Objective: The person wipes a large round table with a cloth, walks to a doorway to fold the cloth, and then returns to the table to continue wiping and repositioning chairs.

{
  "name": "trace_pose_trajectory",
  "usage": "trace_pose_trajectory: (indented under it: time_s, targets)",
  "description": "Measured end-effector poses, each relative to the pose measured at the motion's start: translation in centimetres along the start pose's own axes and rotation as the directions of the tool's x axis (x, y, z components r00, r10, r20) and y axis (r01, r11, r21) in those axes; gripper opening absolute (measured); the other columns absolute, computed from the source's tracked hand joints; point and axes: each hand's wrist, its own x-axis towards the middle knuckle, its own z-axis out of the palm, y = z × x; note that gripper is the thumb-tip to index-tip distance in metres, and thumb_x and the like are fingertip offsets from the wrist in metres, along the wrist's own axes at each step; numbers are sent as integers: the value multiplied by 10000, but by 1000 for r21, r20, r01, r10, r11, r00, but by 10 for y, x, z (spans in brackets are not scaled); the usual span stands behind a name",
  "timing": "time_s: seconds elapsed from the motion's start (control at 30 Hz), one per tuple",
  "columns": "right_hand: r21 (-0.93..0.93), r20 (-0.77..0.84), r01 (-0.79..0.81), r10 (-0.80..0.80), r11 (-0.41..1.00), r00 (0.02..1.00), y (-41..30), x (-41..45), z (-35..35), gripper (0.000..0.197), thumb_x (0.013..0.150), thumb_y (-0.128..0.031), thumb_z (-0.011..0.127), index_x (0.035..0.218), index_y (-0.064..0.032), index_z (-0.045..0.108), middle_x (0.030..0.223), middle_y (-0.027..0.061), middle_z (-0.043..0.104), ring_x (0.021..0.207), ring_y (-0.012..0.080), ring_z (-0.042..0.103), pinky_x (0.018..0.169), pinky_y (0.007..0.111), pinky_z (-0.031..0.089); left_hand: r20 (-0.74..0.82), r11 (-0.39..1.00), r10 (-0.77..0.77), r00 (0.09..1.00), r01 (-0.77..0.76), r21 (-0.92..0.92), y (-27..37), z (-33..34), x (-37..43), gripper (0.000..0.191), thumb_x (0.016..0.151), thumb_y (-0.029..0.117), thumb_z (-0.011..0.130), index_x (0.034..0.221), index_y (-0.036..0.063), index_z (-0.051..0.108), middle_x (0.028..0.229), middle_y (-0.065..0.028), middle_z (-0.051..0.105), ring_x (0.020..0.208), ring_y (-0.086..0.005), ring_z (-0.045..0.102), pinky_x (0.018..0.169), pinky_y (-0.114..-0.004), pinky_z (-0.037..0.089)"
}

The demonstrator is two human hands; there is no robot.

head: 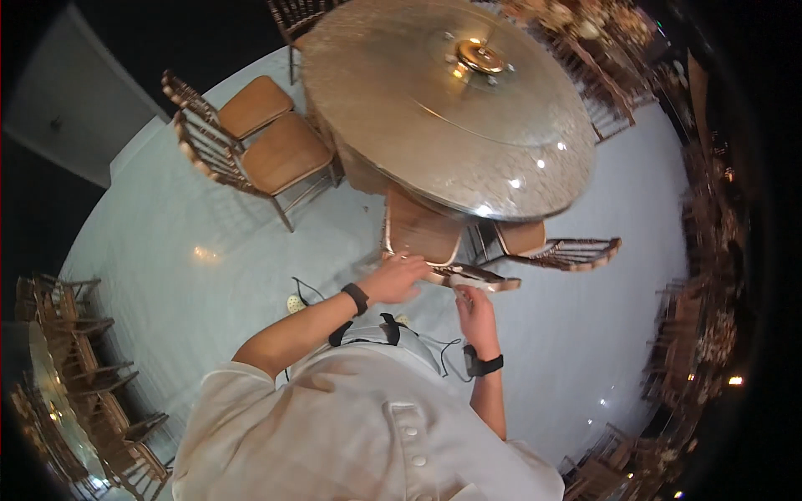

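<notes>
A wooden spindle-back chair (423, 230) stands in front of me, its brown seat partly under the table's edge. At the left part of its backrest (485, 279) is my left hand (399, 279), palm down; blur hides whether the fingers grip the wood. My right hand (477, 316) is at the right part of the same backrest, fingers bent around what looks like a white cloth (462, 282) against the top rail. Beyond the chair is a large round table (376, 81) with a patterned, glossy top.
A gold centrepiece (481, 56) sits on the table's turntable (501, 119). Another chair (564, 253) stands close on the right, and two chairs (285, 153) at the left. More chairs and tables line both sides. Black cords (448, 354) hang near my waist over the pale floor (238, 288).
</notes>
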Motion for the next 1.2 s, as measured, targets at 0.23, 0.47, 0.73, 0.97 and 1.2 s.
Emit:
trace_pose_trajectory:
  time_s: [0.23, 0.47, 0.73, 0.97, 1.2]
  targets:
    - [180, 192, 143, -177, 973, 965, -169, 60, 116, 242, 880, -45, 639, 1119, -5, 639, 987, 185, 630, 909, 368, 630, 783, 400, 504, -46, 795, -248, 968, 176, -580, -22, -99, -125, 626, 819, 107, 714, 1390, 13, 476, 1351, -177, 577, 1258, -380, 530, 1065, -434, 420]
    - [369, 371, 266, -403, 891, 837, -297, 114, 204, 269, 898, -116, 644, 1150, -20, 634, 1027, 197, 652, 945, 390, 632, 827, 415, 513, -83, 725, -459, 884, 320, -609, -91, -193, -241, 452, 851, 179, 745, 1261, 46, 606, 1122, -166, 688, 983, -323, 669, 875, -367, 520]
    - [93, 317, 299, -313, 950, 895, -344, 181, 294, 206, 894, -207, 652, 1014, -43, 683, 942, 179, 675, 866, 392, 650, 733, 463, 522, -98, 710, -675, 732, 607, -357, -157, -257, -298, 300, 870, 169, 711, 1136, 37, 674, 914, -138, 678, 852, -296, 633, 776, -382, 509]
    - [74, 95, 242, -249, 967, 964, -390, 283, 402, 239, 873, -266, 687, 923, -33, 664, 893, 172, 661, 823, 383, 648, 703, 467, 527, -116, 694, -715, 690, 680, -236, -241, -323, -346, 243, 887, 150, 663, 1098, 31, 670, 892, -132, 668, 903, -335, 615, 818, -426, 497]
    - [-103, 185, 285, -263, 953, 947, -425, 331, 517, 329, 823, -330, 724, 992, -60, 644, 1056, 143, 636, 1056, 311, 604, 790, 442, 531, -228, 736, -677, 700, 649, -193, -329, -382, -369, 255, 865, 72, 677, 1117, 33, 669, 955, -140, 678, 952, -334, 622, 852, -398, 502]
